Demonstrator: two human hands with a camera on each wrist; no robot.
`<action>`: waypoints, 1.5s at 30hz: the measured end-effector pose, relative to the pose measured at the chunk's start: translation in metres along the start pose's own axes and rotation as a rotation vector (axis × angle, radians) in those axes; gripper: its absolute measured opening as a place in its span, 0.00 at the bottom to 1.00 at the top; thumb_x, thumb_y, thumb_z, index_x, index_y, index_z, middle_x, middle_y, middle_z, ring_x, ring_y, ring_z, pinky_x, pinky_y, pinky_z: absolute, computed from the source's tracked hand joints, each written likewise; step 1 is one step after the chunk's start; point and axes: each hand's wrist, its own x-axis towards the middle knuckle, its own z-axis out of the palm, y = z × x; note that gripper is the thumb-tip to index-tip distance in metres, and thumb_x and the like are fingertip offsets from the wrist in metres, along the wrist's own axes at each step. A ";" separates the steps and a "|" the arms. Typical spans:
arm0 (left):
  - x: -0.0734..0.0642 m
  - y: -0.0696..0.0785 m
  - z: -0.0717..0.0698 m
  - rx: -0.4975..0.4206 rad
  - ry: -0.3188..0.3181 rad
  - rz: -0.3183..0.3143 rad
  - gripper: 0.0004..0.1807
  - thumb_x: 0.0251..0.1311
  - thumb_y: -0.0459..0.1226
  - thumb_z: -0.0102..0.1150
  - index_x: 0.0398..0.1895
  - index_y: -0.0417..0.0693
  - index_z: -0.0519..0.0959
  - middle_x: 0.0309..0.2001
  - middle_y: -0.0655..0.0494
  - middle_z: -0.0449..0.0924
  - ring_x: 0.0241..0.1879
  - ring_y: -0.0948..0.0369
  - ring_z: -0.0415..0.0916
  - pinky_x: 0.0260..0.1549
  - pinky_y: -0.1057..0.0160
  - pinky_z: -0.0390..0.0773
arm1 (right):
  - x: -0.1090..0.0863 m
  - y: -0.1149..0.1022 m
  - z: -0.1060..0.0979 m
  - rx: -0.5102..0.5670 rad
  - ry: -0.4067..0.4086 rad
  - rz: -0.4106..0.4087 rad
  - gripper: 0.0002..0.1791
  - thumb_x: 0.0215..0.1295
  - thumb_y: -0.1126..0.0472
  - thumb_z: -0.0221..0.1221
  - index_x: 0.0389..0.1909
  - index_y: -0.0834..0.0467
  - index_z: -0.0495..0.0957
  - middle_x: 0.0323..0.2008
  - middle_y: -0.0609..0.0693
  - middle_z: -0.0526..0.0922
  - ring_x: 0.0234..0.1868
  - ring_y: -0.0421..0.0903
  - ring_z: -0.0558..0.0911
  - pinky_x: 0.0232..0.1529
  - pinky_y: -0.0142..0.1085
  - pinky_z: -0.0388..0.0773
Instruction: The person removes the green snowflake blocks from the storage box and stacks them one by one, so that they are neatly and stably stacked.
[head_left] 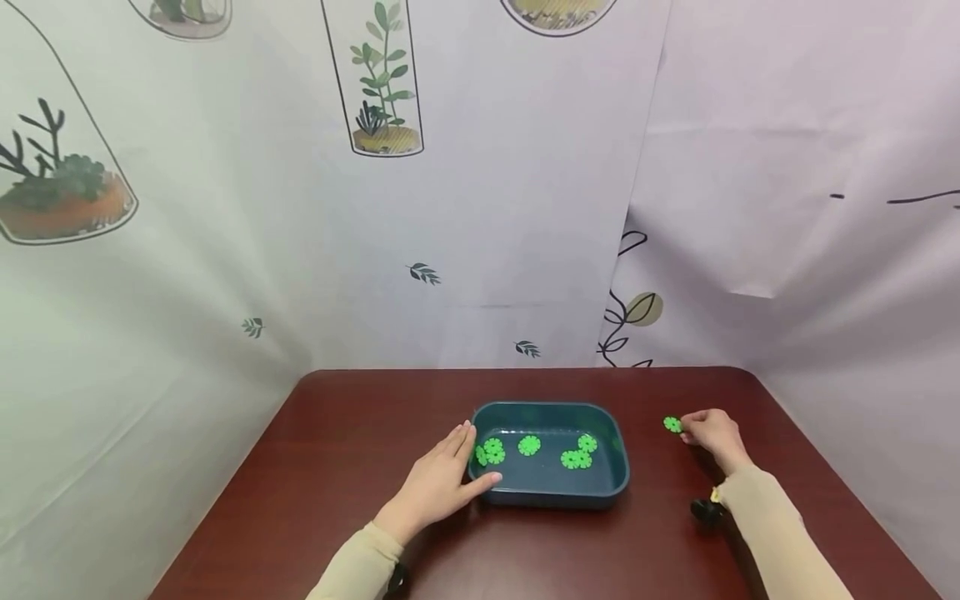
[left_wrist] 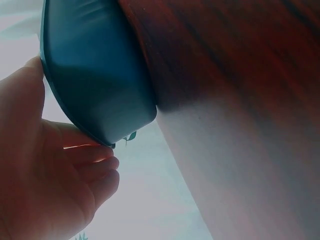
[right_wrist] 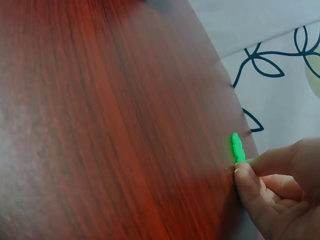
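Observation:
In the head view, a dark teal rectangular tray point(head_left: 551, 492) stands on the table with several bright green flower-shaped plastic discs inside, such as one near the middle point(head_left: 529, 445). My left hand point(head_left: 435, 483) lies at the tray's left end, fingers extended along the rim and thumb spread over the front rim. The left wrist view has that hand point(left_wrist: 55, 170) against the tray's edge point(left_wrist: 100, 75). To the right of the tray, my right hand point(head_left: 714, 435) pinches another green notched disc point(head_left: 672, 424) between thumb and fingers. Seen edge-on in the right wrist view, this disc point(right_wrist: 237, 147) sticks up from the fingertips.
The dark red-brown wooden table point(head_left: 360, 433) has rounded far corners. Behind it hangs a pale cloth point(head_left: 517, 217) printed with plants. A small black object point(head_left: 707, 511) shows beside the right wrist.

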 end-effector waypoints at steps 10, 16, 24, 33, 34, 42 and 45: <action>0.003 0.000 0.000 0.064 0.005 0.027 0.53 0.67 0.71 0.38 0.75 0.33 0.62 0.74 0.39 0.60 0.75 0.49 0.57 0.70 0.51 0.63 | 0.001 0.003 -0.002 0.068 -0.005 -0.032 0.19 0.73 0.67 0.52 0.51 0.82 0.75 0.40 0.65 0.84 0.29 0.35 0.82 0.32 0.28 0.81; 0.000 -0.001 0.001 0.147 0.015 0.066 0.53 0.68 0.71 0.36 0.74 0.32 0.63 0.73 0.39 0.62 0.74 0.49 0.59 0.71 0.51 0.62 | -0.001 0.005 0.002 0.111 -0.018 -0.013 0.19 0.73 0.67 0.51 0.51 0.84 0.73 0.38 0.63 0.85 0.28 0.33 0.82 0.32 0.28 0.81; -0.001 -0.001 0.004 0.168 -0.009 0.045 0.53 0.68 0.71 0.34 0.76 0.34 0.59 0.75 0.41 0.59 0.76 0.51 0.56 0.73 0.53 0.58 | -0.001 0.005 0.003 0.140 -0.021 -0.004 0.23 0.73 0.65 0.53 0.56 0.83 0.69 0.39 0.61 0.84 0.28 0.35 0.83 0.33 0.29 0.82; 0.003 -0.004 0.006 0.152 -0.023 0.039 0.52 0.69 0.70 0.35 0.76 0.33 0.58 0.76 0.40 0.58 0.76 0.51 0.54 0.73 0.55 0.56 | 0.000 -0.020 -0.005 0.097 -0.027 -0.046 0.29 0.78 0.55 0.52 0.63 0.78 0.68 0.55 0.74 0.76 0.37 0.47 0.84 0.38 0.36 0.84; 0.003 -0.004 0.006 0.151 -0.021 0.039 0.53 0.69 0.70 0.35 0.76 0.33 0.58 0.76 0.40 0.58 0.76 0.51 0.54 0.73 0.55 0.56 | 0.000 -0.026 -0.006 0.093 -0.032 -0.063 0.29 0.78 0.54 0.52 0.64 0.77 0.68 0.55 0.74 0.76 0.38 0.49 0.85 0.39 0.37 0.84; 0.003 -0.001 0.005 0.130 -0.033 0.026 0.52 0.69 0.70 0.34 0.77 0.33 0.57 0.77 0.40 0.56 0.77 0.50 0.53 0.73 0.54 0.56 | 0.004 -0.082 -0.001 0.017 -0.084 -0.193 0.30 0.75 0.49 0.57 0.64 0.69 0.72 0.53 0.70 0.80 0.48 0.59 0.83 0.47 0.46 0.84; 0.004 -0.002 0.005 0.124 -0.028 0.020 0.52 0.70 0.69 0.35 0.76 0.33 0.57 0.77 0.40 0.56 0.77 0.51 0.53 0.73 0.54 0.55 | 0.003 -0.106 0.009 -0.038 -0.105 -0.266 0.26 0.75 0.51 0.58 0.63 0.66 0.74 0.53 0.67 0.81 0.47 0.57 0.84 0.48 0.48 0.83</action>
